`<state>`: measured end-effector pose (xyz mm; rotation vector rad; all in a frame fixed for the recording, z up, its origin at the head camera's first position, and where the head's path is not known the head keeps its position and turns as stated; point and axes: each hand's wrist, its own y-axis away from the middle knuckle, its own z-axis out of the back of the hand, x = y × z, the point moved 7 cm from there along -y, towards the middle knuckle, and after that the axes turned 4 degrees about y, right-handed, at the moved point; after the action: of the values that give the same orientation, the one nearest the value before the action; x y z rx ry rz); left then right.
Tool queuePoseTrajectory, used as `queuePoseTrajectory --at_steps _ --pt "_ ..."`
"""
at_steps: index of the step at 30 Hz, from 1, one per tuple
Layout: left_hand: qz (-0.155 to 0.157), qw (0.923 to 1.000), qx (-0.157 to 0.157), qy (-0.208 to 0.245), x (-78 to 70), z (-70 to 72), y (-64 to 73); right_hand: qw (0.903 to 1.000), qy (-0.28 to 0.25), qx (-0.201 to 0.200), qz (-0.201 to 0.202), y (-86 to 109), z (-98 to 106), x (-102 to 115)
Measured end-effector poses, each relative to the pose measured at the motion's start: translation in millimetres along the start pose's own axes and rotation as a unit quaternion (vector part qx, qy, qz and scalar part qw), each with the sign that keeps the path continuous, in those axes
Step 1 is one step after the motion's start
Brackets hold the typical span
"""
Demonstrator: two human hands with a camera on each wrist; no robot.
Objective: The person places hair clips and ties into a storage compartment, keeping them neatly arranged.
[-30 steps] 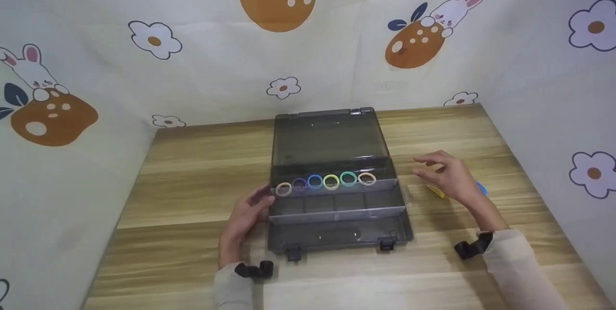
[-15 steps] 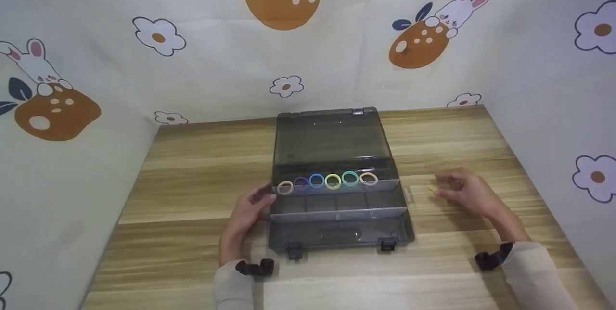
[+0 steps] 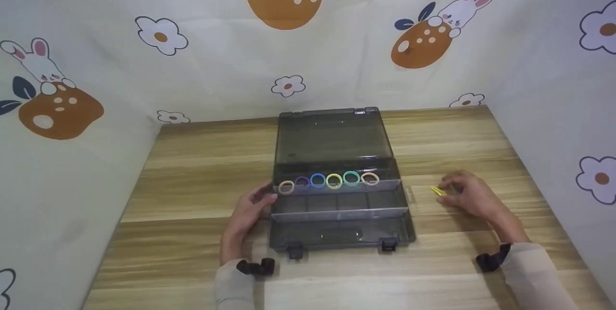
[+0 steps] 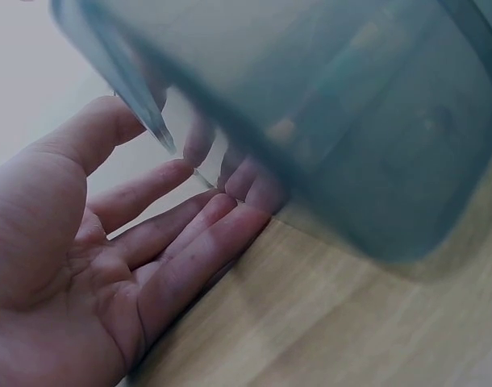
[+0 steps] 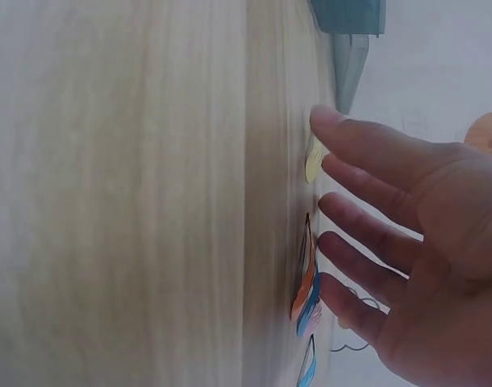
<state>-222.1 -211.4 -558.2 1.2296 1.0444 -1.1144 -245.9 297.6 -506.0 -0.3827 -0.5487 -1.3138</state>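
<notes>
A smoky grey plastic organiser box [image 3: 337, 241] lies with its lid [image 3: 334, 136] folded back. Several coloured rings, such as this yellow ring [image 3: 334, 181], stand in a row along its rear divider. My left hand [image 3: 248, 216] holds the box's left side; in the left wrist view the thumb reaches over the rim, with the fingertips at the outer wall. On the right, my right hand [image 3: 474, 197] is low over the table, thumb and index fingertip right at a small yellow clip [image 3: 437, 191]. Its fingers look spread in the right wrist view.
More teardrop-shaped clips lie in the right wrist view: an orange clip [image 5: 303, 294], a blue clip [image 5: 309, 310] and a light-blue clip [image 5: 307, 372]. Two black latches [image 3: 388, 245] jut from the box front. Patterned cloth [image 3: 216, 69] walls off the wooden table [image 3: 187, 194].
My right hand has moved back towards me and lower, its thumb and index finger coming down around the yellow clip. My left hand and the box stay put; the view shifts slightly.
</notes>
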Motion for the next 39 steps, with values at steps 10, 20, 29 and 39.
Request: queuePoseTrajectory --at_steps 10,20,29,39 --pt "0.021 0.9998 0.002 -0.005 2.2 0.5 -0.3 0.9986 0.051 -0.013 -0.003 -0.5 -0.7 5.7" --pt "0.003 0.9999 -0.005 -0.011 0.0 1.1 0.0 0.9903 0.137 -0.015 0.013 -3.1 -1.8 12.7" --pt "-0.003 0.9999 -0.011 -0.007 -0.1 1.3 0.3 0.9883 0.147 -0.038 0.02 -0.8 0.2 12.5" --pt "-0.001 1.0 0.004 -0.001 -2.2 0.0 1.1 0.9917 0.128 -0.012 0.009 -7.4 3.9 16.4"
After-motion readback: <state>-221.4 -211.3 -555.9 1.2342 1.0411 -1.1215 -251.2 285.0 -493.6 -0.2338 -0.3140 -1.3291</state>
